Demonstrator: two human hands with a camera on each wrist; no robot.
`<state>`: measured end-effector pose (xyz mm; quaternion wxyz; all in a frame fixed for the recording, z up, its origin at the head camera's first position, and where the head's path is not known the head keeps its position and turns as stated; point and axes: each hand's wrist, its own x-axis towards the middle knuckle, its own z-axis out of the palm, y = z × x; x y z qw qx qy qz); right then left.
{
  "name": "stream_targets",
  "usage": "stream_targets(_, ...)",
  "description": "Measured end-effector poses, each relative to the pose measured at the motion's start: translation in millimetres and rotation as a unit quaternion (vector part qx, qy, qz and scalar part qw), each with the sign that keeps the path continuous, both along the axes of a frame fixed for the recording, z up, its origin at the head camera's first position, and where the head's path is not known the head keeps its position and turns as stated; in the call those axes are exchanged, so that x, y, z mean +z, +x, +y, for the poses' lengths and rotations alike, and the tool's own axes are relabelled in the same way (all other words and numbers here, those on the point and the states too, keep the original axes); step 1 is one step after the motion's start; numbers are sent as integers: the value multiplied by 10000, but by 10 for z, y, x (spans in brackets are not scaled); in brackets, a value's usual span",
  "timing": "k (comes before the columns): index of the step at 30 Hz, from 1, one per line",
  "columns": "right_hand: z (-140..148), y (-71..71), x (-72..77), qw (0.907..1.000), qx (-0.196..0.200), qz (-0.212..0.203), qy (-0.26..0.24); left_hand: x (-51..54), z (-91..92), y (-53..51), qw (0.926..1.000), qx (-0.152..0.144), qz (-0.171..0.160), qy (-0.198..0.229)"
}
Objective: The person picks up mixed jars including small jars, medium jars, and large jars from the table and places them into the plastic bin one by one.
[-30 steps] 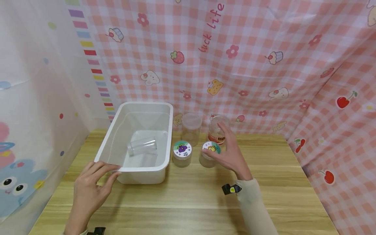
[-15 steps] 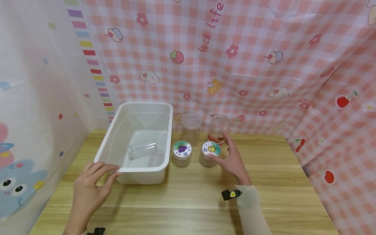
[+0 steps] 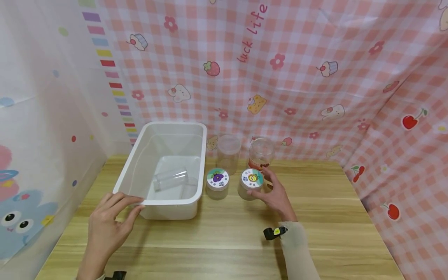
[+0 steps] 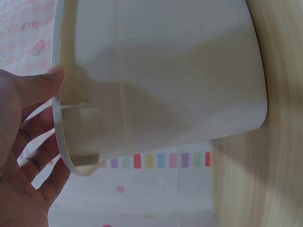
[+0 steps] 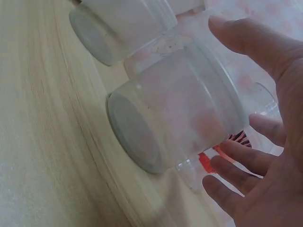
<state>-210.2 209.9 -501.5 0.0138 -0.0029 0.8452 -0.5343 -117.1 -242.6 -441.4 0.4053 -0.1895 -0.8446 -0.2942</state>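
A white plastic bin (image 3: 168, 202) stands on the left, with a clear plastic bottle (image 3: 171, 179) lying on its floor. My left hand (image 3: 110, 223) holds the bin's near left corner, thumb and fingertips on the rim (image 4: 57, 109). Right of the bin is a small clear jar with a sunflower sticker on its lid (image 3: 252, 178). Around this jar's right side my right hand (image 3: 276, 196) is spread, thumb near its front and fingers behind. In the right wrist view the fingers lie close to the jar (image 5: 175, 109) without curling round it; contact is unclear.
A similar jar with a grape sticker (image 3: 217, 182) stands between the bin and the sunflower jar. Behind them are a taller clear jar (image 3: 229, 155) and a clear jar with a red label (image 3: 260, 155). Checked cloth (image 3: 297, 77) hangs behind the wooden table (image 3: 224, 252).
My right hand has come down from above the sunflower jar to its right side, near table height. The left hand stays on the bin's rim. The bottle in the bin has shifted slightly.
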Motion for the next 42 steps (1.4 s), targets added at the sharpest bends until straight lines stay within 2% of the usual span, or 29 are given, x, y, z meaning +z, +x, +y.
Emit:
stream_targets(6,15,-53,-90,9994,178,-20,-292,5,4,-3,10000,8,12,-26)
stream_targets(12,19,-83,-149,9987,143,-24,-491,4,-2,1,10000,-59,-62,-36)
stream_targets(13,4,-69,-113,9987,135,-57,-497,6,-4,8,9999,-46,-98,-64)
stream_targets(19,-13,-71,-118,9991,91,-60,-418,-5,-17,10,9999,-31,-101,-77)
stream_targets(21,3,-82,-161,9990,78,-1,-432,-7,-16,1,10000,-62,-61,-49)
stream_targets(31,-34,-59,-54,9986,111,77,-503,9,-11,7,10000,-59,-52,-34)
stream_targets(38,-53,-64,47,9983,197,420,-346,10,-12,6,10000,-42,-38,-73)
stream_targets(42,-65,-58,112,9983,224,451,-299,11,-15,10,10000,-34,-52,-71)
